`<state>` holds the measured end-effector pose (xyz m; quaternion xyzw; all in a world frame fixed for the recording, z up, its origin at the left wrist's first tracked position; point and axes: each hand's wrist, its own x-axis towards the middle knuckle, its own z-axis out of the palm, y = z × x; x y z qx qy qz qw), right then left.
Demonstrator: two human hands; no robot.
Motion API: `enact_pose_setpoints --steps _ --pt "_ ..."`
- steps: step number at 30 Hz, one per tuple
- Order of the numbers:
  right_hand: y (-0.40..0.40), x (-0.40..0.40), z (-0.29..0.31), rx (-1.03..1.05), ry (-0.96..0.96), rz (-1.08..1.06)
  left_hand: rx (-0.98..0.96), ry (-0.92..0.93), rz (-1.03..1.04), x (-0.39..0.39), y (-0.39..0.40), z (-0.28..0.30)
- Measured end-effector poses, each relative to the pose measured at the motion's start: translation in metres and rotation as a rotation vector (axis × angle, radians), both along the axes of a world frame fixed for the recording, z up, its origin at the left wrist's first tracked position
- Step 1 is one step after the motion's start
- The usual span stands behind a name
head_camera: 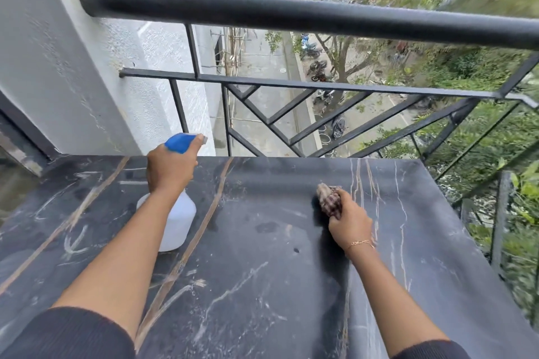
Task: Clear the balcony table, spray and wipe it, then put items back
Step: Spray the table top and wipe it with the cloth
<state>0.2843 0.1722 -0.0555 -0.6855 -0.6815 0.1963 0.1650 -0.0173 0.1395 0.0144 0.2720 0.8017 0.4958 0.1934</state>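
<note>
Two hands work the dark table (262, 285): the right hand (351, 220) bunches a soft, limp cloth (328, 198) against the slab, while the left hand (170, 167) wraps the neck of a seemingly light plastic spray bottle (178, 218), best held there, before the railing (291, 13).

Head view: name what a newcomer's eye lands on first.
The left hand grips a white spray bottle with a blue trigger head, standing on the dark marble table at centre left. The right hand holds a bunched checked cloth against the tabletop. A black railing crosses above.
</note>
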Motion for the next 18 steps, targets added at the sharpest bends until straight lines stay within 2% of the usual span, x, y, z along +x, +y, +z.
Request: enact_pose_setpoints --steps 3,6,10,14,16,18 --pt "-0.01 -0.021 0.004 -0.049 -0.042 -0.042 -0.002 0.006 -0.009 -0.002 -0.001 0.0" --pt "-0.014 -0.057 0.011 -0.069 -0.061 0.018 -0.006 0.014 0.006 -0.004 0.0 -0.001" --pt "-0.018 -0.124 0.012 -0.083 -0.008 0.219 0.023 -0.006 0.021 -0.006 0.002 -0.003" --pt "-0.021 -0.188 0.018 -0.197 0.011 0.527 0.03 -0.016 0.008 -0.011 0.005 -0.006" --pt "-0.016 -0.201 0.028 -0.288 0.129 0.594 0.054 -0.017 0.008 -0.012 0.004 -0.007" --pt "-0.011 -0.191 0.036 -0.363 0.354 0.511 0.08 -0.042 0.015 -0.01 0.001 -0.006"
